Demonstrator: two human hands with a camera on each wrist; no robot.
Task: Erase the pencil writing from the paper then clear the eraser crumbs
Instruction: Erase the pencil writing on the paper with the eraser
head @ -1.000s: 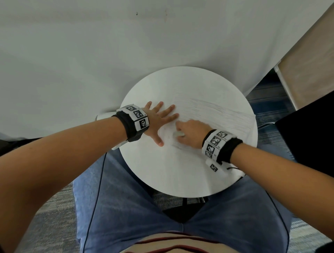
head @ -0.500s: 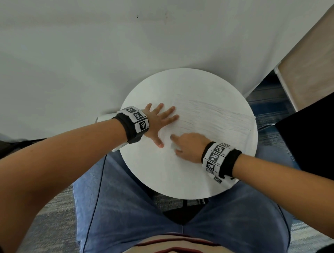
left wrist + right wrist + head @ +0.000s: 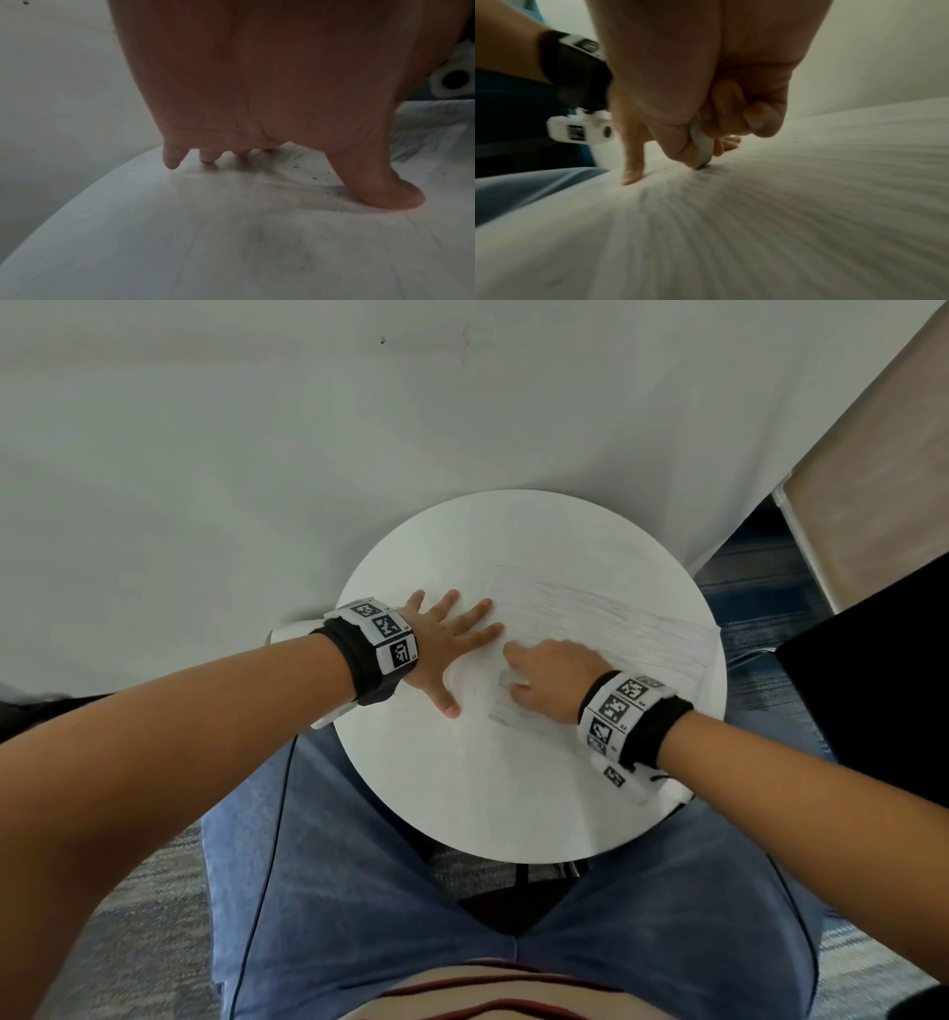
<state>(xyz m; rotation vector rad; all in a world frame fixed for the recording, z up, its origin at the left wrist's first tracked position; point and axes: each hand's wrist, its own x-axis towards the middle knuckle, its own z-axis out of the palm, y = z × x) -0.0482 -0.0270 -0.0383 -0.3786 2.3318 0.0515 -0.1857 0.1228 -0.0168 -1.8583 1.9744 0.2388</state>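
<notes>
A white sheet of paper (image 3: 606, 629) with faint pencil lines lies on the round white table (image 3: 503, 793). My left hand (image 3: 452, 644) lies flat with spread fingers, pressing the paper's left part down. My right hand (image 3: 549, 680) pinches a white eraser (image 3: 511, 679) against the paper just right of the left thumb. In the right wrist view the eraser (image 3: 702, 146) sits between thumb and curled fingers, its tip on the sheet (image 3: 782, 203). In the left wrist view dark eraser crumbs (image 3: 313, 174) dot the paper beside my left thumb (image 3: 380, 186).
The table stands against a white wall (image 3: 257, 454). My blue-jeaned legs (image 3: 359, 891) sit under its near edge. A black object (image 3: 873, 670) lies at the right, with striped carpet (image 3: 760, 588) beyond the table.
My right hand with the eraser slid toward me and left, then back away and to the right across the paper. The left hand has stayed pressing in place.
</notes>
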